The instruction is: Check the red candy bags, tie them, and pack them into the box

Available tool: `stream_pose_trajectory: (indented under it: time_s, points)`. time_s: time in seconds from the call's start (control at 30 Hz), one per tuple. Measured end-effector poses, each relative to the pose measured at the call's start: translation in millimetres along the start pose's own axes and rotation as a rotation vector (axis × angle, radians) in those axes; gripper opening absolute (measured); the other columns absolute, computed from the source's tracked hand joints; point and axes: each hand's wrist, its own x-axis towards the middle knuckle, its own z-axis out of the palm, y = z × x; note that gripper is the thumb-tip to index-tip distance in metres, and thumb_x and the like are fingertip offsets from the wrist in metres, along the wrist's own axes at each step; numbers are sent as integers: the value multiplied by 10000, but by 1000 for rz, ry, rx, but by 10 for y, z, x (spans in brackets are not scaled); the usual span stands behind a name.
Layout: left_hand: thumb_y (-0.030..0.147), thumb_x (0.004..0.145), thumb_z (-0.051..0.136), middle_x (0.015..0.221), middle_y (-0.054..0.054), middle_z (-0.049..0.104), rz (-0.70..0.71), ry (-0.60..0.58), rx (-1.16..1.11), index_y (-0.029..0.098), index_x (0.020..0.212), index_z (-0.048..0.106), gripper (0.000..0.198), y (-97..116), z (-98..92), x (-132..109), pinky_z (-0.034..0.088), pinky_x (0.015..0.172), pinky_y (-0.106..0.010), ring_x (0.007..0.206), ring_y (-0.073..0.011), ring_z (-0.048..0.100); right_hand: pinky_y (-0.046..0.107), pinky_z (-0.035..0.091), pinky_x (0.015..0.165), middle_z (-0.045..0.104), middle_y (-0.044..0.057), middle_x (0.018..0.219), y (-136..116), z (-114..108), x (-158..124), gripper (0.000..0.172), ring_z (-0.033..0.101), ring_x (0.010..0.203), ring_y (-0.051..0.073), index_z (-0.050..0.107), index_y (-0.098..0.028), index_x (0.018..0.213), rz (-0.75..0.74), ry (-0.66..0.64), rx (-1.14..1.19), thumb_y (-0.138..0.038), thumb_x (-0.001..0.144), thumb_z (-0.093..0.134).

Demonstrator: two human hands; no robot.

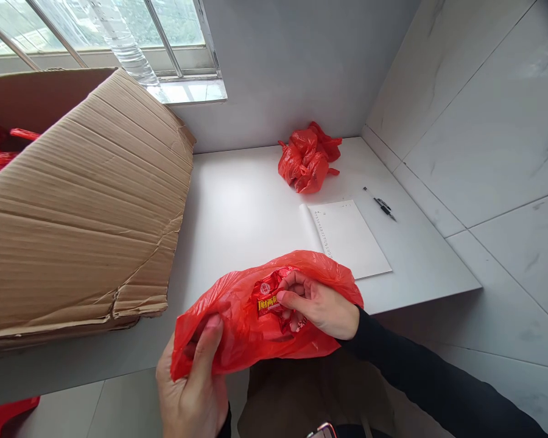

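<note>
A red plastic bag [237, 340] is spread wide just in front of the table's near edge. Its left rim is gripped by my left hand [194, 377], the thumb on the inner side and the fingers behind the plastic. Inside the mouth, my right hand [317, 304] pinches a small red wrapped packet [268, 296] with yellow printing between thumb and fingers. More red wrapping shows below that packet, partly covered by my fingers. What lies deeper in the bag is hidden.
A large cardboard box [86, 213] with red bags in it stands on the left. On the white table [242, 207] are a crumpled red bag [308, 159], an open notebook [351, 237] and a pen [383, 208]. A tiled wall [497, 115] bounds the right side.
</note>
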Motion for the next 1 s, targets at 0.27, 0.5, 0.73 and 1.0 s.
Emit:
stream_pose_trajectory:
  time_s: [0.27,0.5,0.73,1.0]
  points:
    - [240,773,800,977,48,705,39,-5,-24,244,943,706,194,55,10,-27,564,789,-178,874,-128,680,299,516,674,672,-9,772,85,81,-56,206,646,691,155,612,-227,1123,-189,-22,-627,-261,962,487]
    - [255,786,788,963,14,707,53,21,-4,235,1001,706,232,72,8,-39,554,708,-129,889,-129,677,418,532,780,688,106,1002,110,138,-82,444,663,913,300,551,-172,1292,-257,145,-1421,-262,862,614]
    - [234,798,772,936,8,703,82,1,-11,232,983,707,196,48,-9,-28,571,760,-169,884,-137,661,406,541,780,673,100,990,40,135,-123,411,670,873,282,568,-162,1251,-215,145,-1546,-131,846,501]
    - [236,806,765,956,10,700,84,2,-13,226,981,704,185,49,21,-34,566,752,-149,903,-135,660,331,484,611,636,64,976,162,232,-106,303,636,828,241,582,-195,1132,-333,203,-1650,-92,849,554]
